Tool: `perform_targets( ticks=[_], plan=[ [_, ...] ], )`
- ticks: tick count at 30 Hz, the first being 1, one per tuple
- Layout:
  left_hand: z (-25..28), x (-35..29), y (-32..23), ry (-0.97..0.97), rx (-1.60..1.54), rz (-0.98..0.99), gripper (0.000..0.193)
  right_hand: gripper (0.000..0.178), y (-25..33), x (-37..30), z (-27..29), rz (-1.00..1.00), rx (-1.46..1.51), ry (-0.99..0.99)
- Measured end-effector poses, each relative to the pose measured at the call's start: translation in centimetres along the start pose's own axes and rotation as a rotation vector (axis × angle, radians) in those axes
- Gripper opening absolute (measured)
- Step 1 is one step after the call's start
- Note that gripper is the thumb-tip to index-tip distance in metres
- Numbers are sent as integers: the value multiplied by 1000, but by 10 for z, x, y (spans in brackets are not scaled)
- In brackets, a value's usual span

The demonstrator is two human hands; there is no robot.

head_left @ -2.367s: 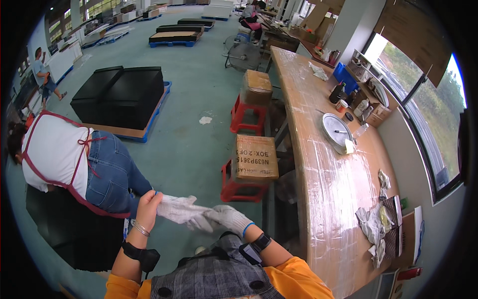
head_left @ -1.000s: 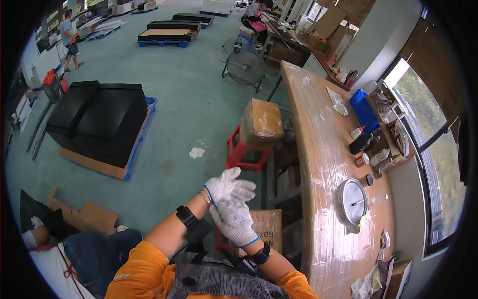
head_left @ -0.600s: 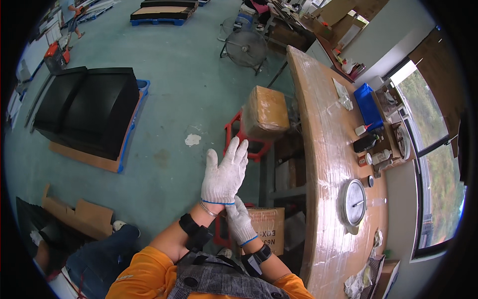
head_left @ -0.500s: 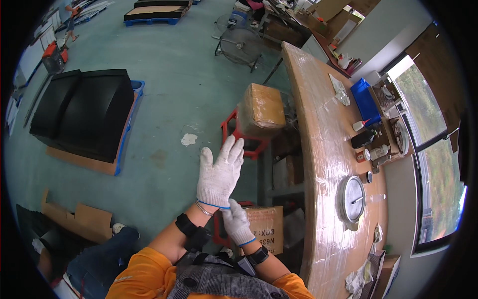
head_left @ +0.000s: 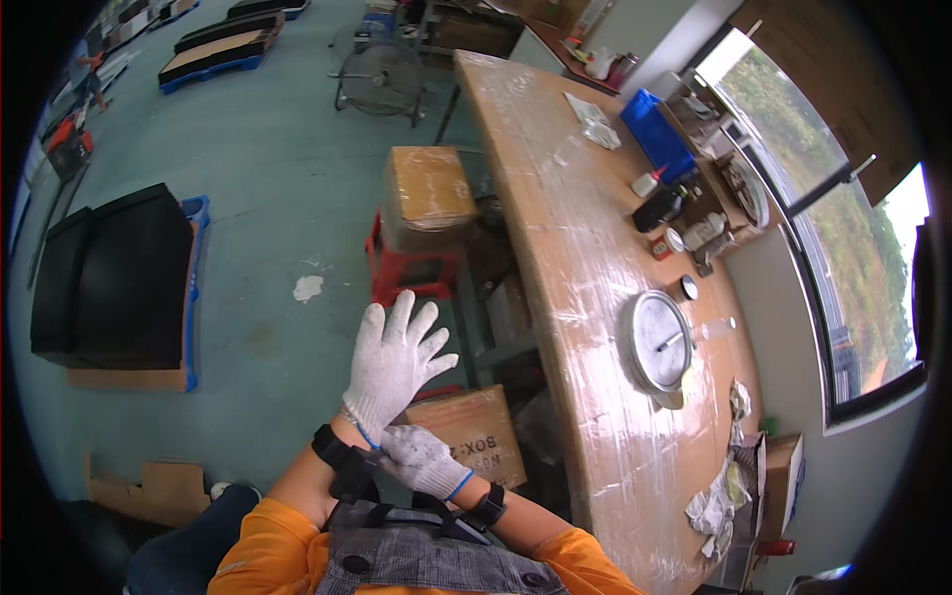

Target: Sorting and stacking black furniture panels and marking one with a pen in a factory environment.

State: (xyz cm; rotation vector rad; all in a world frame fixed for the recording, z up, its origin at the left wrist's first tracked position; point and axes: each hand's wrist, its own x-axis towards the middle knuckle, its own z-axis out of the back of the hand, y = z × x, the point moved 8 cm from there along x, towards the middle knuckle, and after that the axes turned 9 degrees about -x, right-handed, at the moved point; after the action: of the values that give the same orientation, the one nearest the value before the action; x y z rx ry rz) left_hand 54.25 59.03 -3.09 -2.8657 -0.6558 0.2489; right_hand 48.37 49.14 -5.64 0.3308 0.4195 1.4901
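Observation:
My left hand (head_left: 389,362), in a white knitted work glove with a blue-edged cuff, is held up with its fingers spread and nothing in them. My right hand (head_left: 421,459), in a matching glove with darker smudges, is closed at the left wrist, gripping the left glove's cuff (head_left: 365,428). Its fingertips are partly hidden behind that wrist. Black straps with small devices circle both forearms. Just beyond the right hand is a cardboard box (head_left: 481,431), low beside the table.
The film-wrapped table (head_left: 555,258) runs along my right, bearing a round metal lid (head_left: 657,342), bottles (head_left: 659,208) and a blue bin (head_left: 654,134). Ahead, a taped carton (head_left: 429,193) sits on a red stool (head_left: 412,270). Black stacked panels (head_left: 129,283) stand left. A fan (head_left: 380,79) stands farther off.
My view has swung to the right, bringing more of the table in. The left hand's fingers have spread wider, and the right hand stays at its cuff.

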Motion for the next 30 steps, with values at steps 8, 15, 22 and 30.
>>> perform_targets(
  ticks=[8, 15, 22, 30],
  plan=[
    [2, 7, 36, -56, -163, -16, 42, 33, -202, -95, 122, -357, -29, -347],
    [64, -109, 45, -748, 183, -187, 39, 74, -564, -316, 224, -1348, -877, -885],
    [76, -209, 26, -917, 303, -289, 36, 69, -666, -344, 202, -1357, -504, -507],
    [87, -241, 33, -908, 456, -145, 45, 61, -547, -294, 232, -1099, -432, -599]
  ],
)
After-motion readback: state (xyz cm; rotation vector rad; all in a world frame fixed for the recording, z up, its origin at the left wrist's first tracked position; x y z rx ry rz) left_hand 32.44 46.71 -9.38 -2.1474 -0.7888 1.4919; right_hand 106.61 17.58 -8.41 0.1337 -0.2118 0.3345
